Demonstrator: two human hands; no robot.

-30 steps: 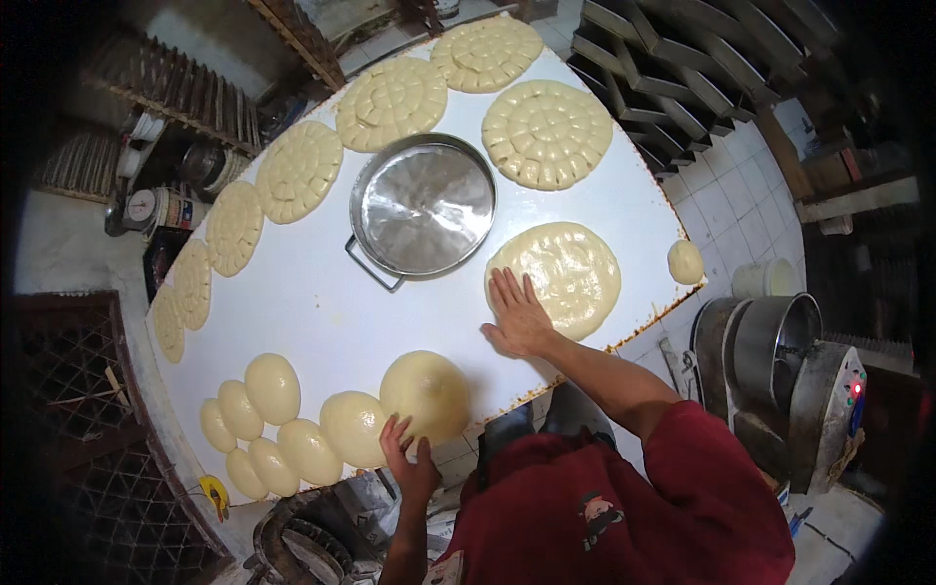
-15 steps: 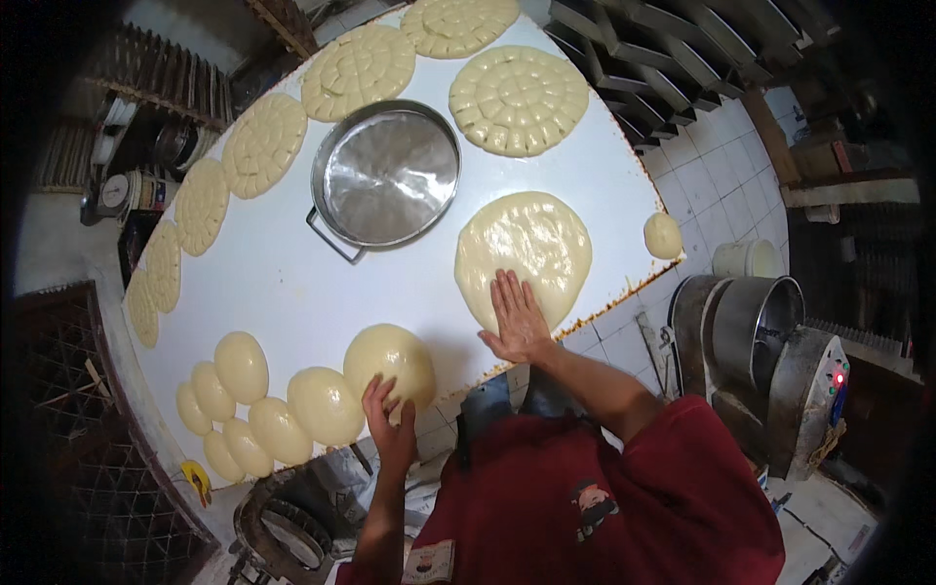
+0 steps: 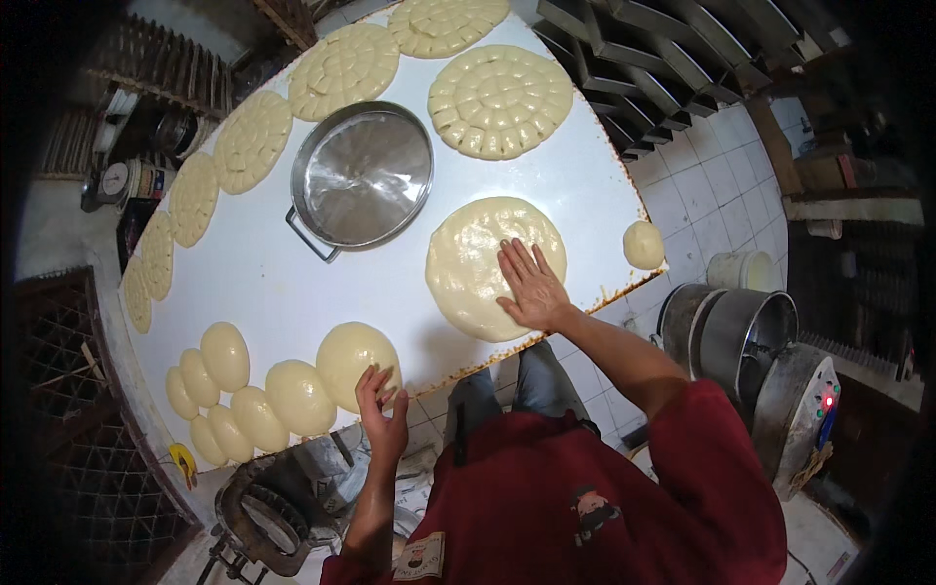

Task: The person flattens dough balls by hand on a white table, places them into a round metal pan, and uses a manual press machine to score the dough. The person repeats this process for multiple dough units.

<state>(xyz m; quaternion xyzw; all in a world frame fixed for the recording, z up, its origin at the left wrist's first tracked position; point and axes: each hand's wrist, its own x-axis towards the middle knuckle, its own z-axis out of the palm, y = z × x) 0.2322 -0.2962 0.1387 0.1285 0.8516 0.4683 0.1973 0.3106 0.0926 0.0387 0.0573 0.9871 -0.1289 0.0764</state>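
Under my right hand (image 3: 534,291) lies a flattened round of dough (image 3: 466,268), glossy and uneven on top. The palm rests on its right side with the fingers stretched out flat. My left hand (image 3: 383,408) hovers at the table's near edge, fingers loosely curled and apart, with nothing seen in it. It partly covers a large dough ball (image 3: 353,356); whether it touches that ball I cannot tell. Several smaller dough balls (image 3: 300,398) sit in rows to the left. Beyond the flattened round lies a dough disc scored into segments (image 3: 501,102).
A shallow round metal pan (image 3: 363,175) with a side handle stands mid-table. More scored discs (image 3: 252,142) line the far left edge of the white table (image 3: 244,278). One small dough ball (image 3: 643,245) is by the right corner. A metal mixing bowl (image 3: 736,336) stands off to the right.
My right hand has shifted from the near part of the flattened dough to its right side. The view has moved slightly. My left hand stays by the large dough ball.
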